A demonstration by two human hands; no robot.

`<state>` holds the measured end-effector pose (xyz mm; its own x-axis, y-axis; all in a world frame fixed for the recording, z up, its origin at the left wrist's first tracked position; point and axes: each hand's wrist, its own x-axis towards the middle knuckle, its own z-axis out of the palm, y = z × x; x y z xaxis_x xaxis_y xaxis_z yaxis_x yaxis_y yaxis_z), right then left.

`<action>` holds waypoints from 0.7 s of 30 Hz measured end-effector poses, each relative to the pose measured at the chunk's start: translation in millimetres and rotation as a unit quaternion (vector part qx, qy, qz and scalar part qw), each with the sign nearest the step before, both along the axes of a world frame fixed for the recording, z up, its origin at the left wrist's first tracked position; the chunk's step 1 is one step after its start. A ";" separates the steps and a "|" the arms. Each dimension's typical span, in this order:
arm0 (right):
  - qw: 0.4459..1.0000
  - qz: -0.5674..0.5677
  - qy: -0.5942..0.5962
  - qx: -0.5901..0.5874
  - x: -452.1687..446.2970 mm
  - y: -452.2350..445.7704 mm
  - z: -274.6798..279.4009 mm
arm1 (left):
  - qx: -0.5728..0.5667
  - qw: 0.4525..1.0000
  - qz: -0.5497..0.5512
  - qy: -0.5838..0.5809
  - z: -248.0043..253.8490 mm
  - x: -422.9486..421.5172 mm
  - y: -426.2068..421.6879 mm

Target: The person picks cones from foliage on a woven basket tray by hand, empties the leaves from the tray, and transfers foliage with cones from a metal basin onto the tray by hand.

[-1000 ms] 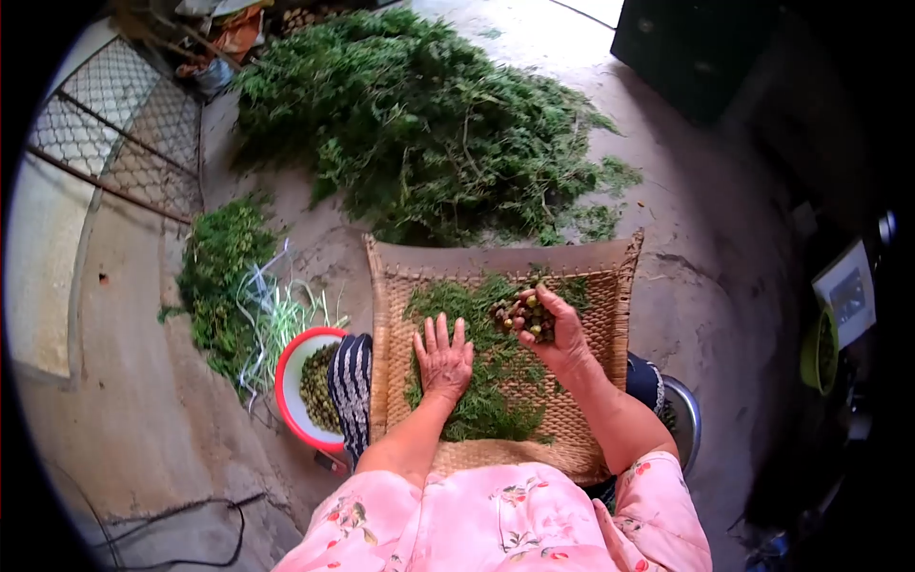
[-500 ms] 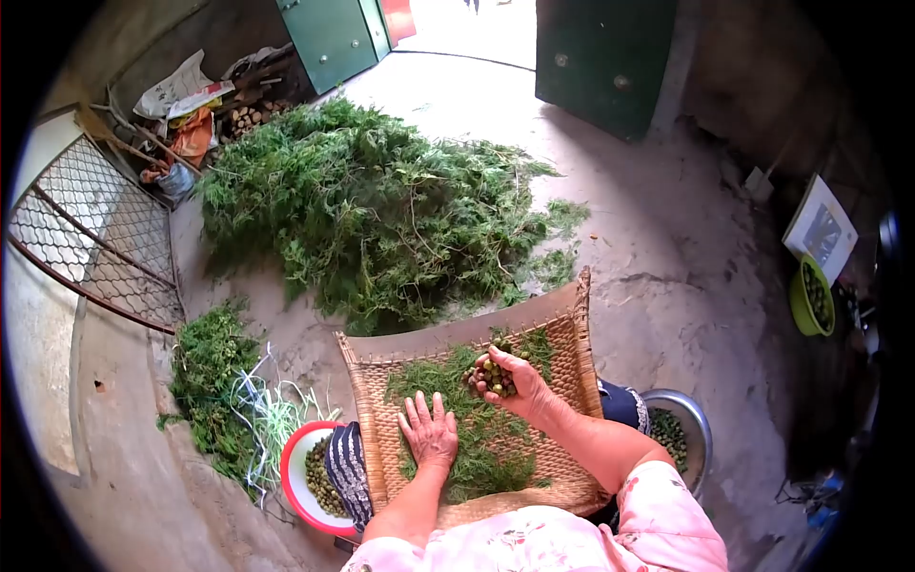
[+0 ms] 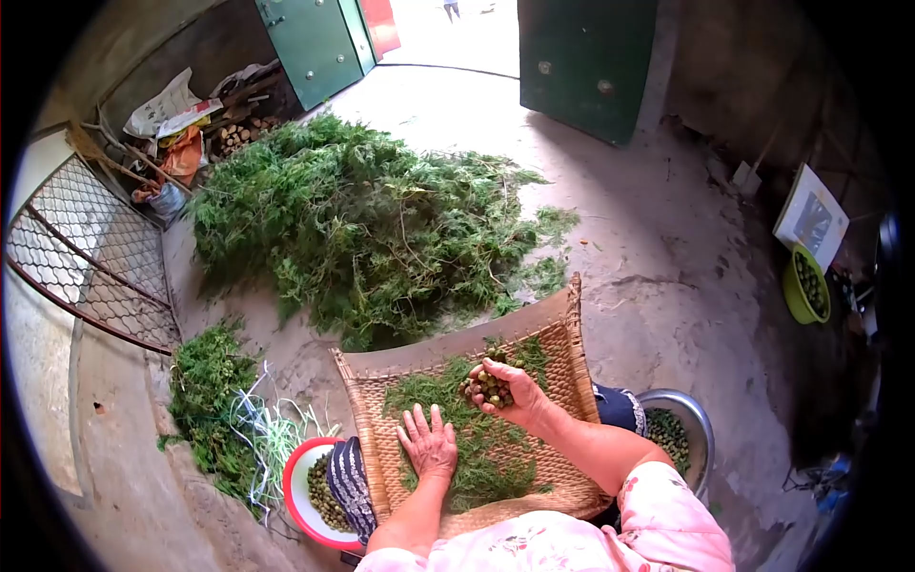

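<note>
A woven wicker tray (image 3: 558, 391) rests across my lap, with loose green needle-like sprigs (image 3: 491, 472) spread over it. My left hand (image 3: 429, 446) lies flat on the tray's left half, fingers apart, touching the sprigs and weave. Above the tray's far right part, my right hand (image 3: 519, 391) is cupped, palm up, around a handful of small round green-brown fruits (image 3: 489, 389). Several more fruits sit by the fingertips among the greenery. A red-rimmed basin (image 3: 294, 486) at my left and a metal basin (image 3: 703, 429) at my right hold similar fruits.
A large heap of cut evergreen branches (image 3: 362, 219) covers the floor ahead. A smaller branch pile (image 3: 205, 391) and pale plastic strips (image 3: 272, 439) lie at left, near a metal lattice (image 3: 91, 257). Green doors (image 3: 591, 67) stand open. A lime-green basin (image 3: 793, 296) is at far right.
The view has shifted slightly, so the surroundings appear a little lower and farther left. My left hand remains flat on the tray, and my right hand still cups the fruits.
</note>
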<state>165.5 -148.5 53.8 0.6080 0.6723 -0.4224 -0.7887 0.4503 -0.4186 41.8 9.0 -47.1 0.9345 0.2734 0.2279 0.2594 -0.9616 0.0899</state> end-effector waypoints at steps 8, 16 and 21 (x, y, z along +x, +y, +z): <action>0.999 0.017 -0.007 0.045 -5.4 0.5 -3.9 | 0.004 1.000 -0.006 0.005 -1.7 0.9 0.9; 0.999 0.027 0.012 0.043 -5.0 4.0 -6.6 | 0.017 1.000 -0.001 0.003 -2.6 0.8 0.8; 0.999 0.014 0.023 0.027 -3.9 3.0 -3.3 | -0.003 1.000 -0.002 0.017 3.0 1.3 -0.5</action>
<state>161.5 -145.6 50.6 0.5695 0.7111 -0.4123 -0.8191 0.4487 -0.3574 43.1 8.4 -44.1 0.9429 0.2703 0.1947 0.2579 -0.9623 0.0868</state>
